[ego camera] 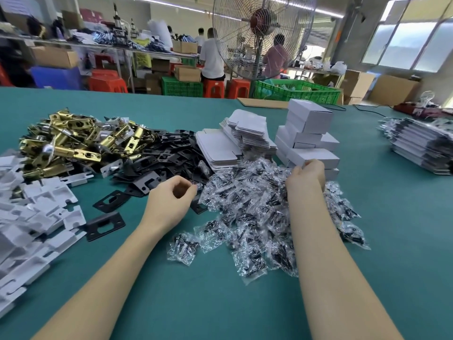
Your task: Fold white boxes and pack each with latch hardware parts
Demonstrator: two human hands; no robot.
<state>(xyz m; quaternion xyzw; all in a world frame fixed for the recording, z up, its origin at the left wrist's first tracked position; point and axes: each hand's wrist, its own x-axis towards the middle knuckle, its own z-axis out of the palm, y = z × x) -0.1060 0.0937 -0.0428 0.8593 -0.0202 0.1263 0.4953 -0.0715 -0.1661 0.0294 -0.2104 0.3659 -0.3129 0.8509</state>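
Note:
My right hand (306, 175) grips the front edge of a folded white box (316, 156) lying on the stack of folded white boxes (306, 123). My left hand (169, 200) hovers low over the table with its fingers curled and thumb and fingertips meeting at the edge of the pile of clear screw bags (257, 217). Whether it pinches a bag is unclear. Flat white box blanks (220, 148) are stacked behind the bags. Black strike plates (171, 155) and brass latch bodies (73, 141) are heaped on the left.
White plastic inserts (36, 222) cover the left edge of the green table (196, 303). A stack of flat packs (421, 143) lies at the far right. Behind the table stand a large fan (262, 33), green crates (294, 90) and people at other benches.

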